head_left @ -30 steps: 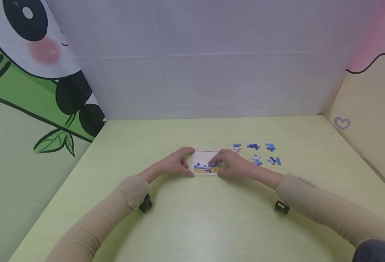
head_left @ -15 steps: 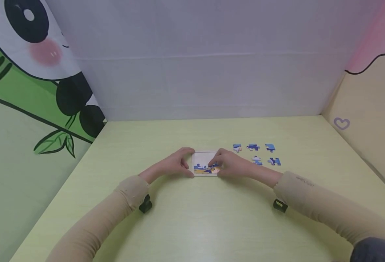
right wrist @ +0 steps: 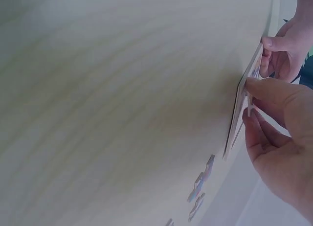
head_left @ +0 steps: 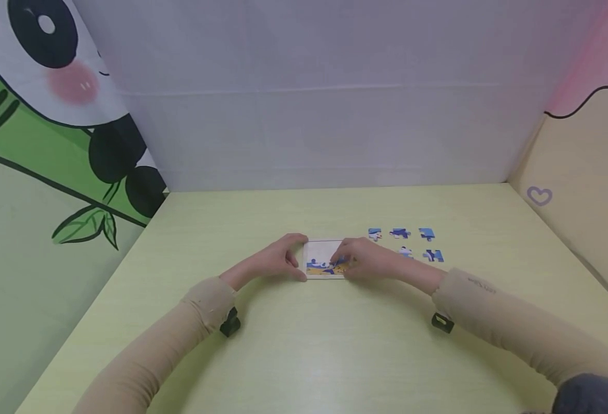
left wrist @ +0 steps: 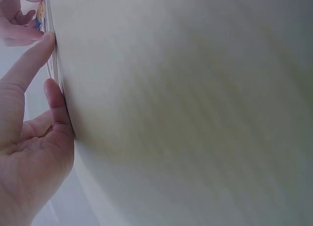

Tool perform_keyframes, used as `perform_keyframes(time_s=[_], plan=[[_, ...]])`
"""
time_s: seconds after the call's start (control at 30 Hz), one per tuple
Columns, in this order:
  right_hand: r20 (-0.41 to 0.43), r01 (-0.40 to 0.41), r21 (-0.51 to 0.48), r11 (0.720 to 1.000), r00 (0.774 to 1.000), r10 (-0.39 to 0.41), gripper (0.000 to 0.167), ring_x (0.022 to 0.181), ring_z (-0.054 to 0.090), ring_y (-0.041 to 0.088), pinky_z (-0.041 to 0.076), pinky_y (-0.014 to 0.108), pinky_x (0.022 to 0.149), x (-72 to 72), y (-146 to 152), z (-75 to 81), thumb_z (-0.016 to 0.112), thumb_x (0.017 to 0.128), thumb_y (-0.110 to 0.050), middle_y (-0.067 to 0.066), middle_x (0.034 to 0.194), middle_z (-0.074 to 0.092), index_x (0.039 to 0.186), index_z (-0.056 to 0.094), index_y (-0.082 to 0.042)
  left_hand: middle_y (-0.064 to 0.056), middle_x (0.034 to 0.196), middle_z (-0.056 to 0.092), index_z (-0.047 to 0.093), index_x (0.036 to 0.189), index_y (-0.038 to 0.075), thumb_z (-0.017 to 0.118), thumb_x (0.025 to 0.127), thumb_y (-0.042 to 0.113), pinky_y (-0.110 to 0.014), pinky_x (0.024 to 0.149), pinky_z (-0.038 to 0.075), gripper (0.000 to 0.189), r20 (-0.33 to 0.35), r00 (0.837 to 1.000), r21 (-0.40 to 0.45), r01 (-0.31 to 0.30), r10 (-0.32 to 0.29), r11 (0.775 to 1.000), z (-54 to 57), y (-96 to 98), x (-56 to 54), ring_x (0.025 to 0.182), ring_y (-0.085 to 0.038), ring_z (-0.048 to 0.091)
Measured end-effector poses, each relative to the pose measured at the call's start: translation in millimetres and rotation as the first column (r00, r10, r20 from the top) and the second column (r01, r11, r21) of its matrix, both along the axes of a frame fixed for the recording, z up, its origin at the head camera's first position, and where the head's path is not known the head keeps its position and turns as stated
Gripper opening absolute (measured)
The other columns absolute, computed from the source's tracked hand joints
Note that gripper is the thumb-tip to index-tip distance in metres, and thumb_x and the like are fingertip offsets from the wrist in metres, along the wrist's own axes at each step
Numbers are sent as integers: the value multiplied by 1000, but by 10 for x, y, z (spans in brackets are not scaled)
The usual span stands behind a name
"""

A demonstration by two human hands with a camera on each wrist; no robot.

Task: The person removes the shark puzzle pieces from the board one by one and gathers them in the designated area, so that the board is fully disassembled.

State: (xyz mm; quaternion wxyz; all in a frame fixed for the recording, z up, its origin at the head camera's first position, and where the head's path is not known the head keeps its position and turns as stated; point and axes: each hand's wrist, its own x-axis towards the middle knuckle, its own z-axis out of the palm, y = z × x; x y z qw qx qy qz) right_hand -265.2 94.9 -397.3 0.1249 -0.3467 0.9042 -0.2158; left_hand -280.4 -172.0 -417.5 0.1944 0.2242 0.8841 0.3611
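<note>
A small white-framed jigsaw tray (head_left: 321, 249) lies on the table, with blue and yellow fitted pieces (head_left: 316, 268) along its near side and a plain white area behind them. My left hand (head_left: 278, 257) holds the tray's left edge, index finger at the far corner and thumb at the near one. Over the right part of the tray, my right hand (head_left: 370, 260) pinches a puzzle piece (right wrist: 250, 103), seen standing on edge between thumb and fingertips in the right wrist view. The right hand hides the tray's right edge.
Several loose blue puzzle pieces (head_left: 400, 233) lie in two rows right of the tray; the right hand partly covers one piece (head_left: 406, 252). A pale cloth wall (head_left: 335, 138) rises behind the table (head_left: 304, 345), with printed panels at both sides.
My right hand has moved very slightly over the tray, its fingertips a touch nearer the tray's near side. The left hand and the loose pieces stay in place.
</note>
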Motion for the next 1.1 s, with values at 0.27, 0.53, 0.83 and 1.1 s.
perform_keyframes(time_s=[0.27, 0.53, 0.83, 1.1], plan=[[-67, 64, -87, 994, 995, -70, 39, 103, 62, 18, 53, 31, 89, 88, 41, -70, 72, 82, -4, 7, 121, 66, 121, 70, -9, -13, 162, 24, 31, 154, 7, 86, 76, 19, -24, 82, 52, 96, 1, 1000, -6, 0, 0, 1000, -24, -8, -13, 91, -12, 62], [-116, 109, -144, 984, 985, -126, 37, 101, 61, 18, 54, 30, 87, 165, 182, -131, 73, 82, -4, 7, 118, 64, 118, 72, -9, -12, 162, 25, 32, 153, 7, 87, 75, 19, -24, 83, 52, 97, -7, 1000, -5, 2, -2, 1000, -28, 0, -17, 91, -13, 62], [-158, 126, -211, 969, 974, -161, 33, 97, 61, 18, 56, 31, 83, 267, 440, -123, 76, 80, -5, 5, 112, 65, 113, 74, -7, -11, 162, 24, 31, 154, 8, 87, 76, 21, -23, 83, 52, 97, -7, 1000, -12, 4, -4, 1000, -25, -11, -6, 92, -13, 61], [-145, 140, -160, 977, 976, -163, 30, 106, 62, 21, 57, 33, 85, 383, 676, -100, 75, 83, -8, 5, 117, 66, 113, 74, -12, -11, 161, 26, 32, 153, 9, 87, 75, 21, -24, 82, 52, 96, -4, 1000, 1, -4, 4, 1000, -26, -22, 0, 91, -13, 61]])
